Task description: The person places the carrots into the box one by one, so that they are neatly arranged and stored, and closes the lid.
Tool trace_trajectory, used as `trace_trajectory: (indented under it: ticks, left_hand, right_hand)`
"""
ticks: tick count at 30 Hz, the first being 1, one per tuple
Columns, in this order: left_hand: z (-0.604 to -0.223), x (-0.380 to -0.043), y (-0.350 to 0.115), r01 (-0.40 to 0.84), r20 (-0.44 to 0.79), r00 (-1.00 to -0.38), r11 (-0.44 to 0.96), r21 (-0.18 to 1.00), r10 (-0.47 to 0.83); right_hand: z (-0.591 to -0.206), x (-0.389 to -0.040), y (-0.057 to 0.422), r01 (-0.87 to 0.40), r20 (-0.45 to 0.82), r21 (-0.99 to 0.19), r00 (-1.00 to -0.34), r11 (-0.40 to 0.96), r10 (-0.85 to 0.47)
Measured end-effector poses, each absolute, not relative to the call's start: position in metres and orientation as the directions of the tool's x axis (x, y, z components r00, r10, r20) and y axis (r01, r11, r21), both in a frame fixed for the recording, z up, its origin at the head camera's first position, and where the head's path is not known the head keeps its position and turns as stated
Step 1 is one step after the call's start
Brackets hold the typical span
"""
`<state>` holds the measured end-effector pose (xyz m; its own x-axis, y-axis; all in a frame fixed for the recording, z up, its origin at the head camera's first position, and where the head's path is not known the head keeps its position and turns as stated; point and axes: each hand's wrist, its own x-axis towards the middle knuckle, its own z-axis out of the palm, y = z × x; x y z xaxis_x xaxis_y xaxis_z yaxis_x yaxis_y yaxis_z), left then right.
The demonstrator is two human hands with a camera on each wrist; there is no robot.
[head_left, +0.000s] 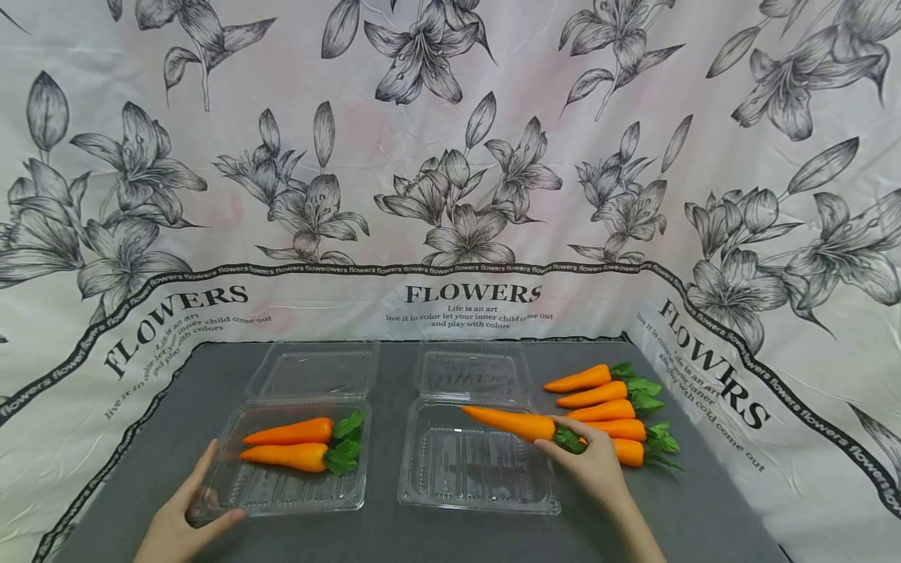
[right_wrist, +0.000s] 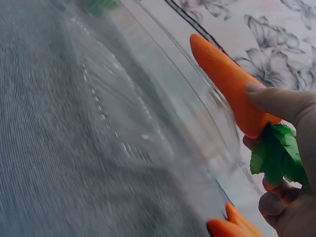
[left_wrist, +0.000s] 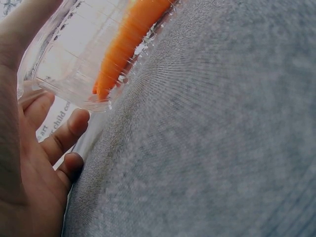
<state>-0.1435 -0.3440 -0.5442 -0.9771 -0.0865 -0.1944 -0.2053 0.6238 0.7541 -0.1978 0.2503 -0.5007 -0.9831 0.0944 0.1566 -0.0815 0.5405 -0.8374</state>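
Observation:
My right hand [head_left: 594, 469] pinches an orange carrot [head_left: 510, 422] near its leafy end, thumb on one side and fingers beneath. The carrot is held above the right clear plastic container [head_left: 457, 496], its tip pointing left. In the right wrist view the carrot's green leaves [right_wrist: 277, 155] hang beside the palm. At the left, my left hand [head_left: 179, 508] touches the front left corner of the other clear container [head_left: 303, 496], fingers spread along its side and thumb at the front edge. Inside that container two carrots [head_left: 285, 456] lie side by side, leaves to the right.
Several more carrots [head_left: 594, 397] lie in a row on the grey tabletop [head_left: 383, 532], right of the right container. Both containers have lids [head_left: 475, 374] folded back. A floral curtain [head_left: 464, 180] hangs behind and along both sides.

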Motion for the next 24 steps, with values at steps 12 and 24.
trace_trajectory:
  ticks: [12,24]
  left_hand:
    - [-0.543,-0.146,-0.345,-0.242,-0.244,-0.966,0.618,0.748,-0.083]
    - [-0.544,-0.143,-0.342,-0.219,-0.206,-0.974,0.599,0.770,-0.092]
  right_hand:
    - [-0.500,-0.209,0.214,-0.130,0.147,-0.924,-0.989,0.358,0.019]
    - [-0.492,-0.219,0.181,-0.213,0.219,-0.904,-0.975,0.370,-0.028]
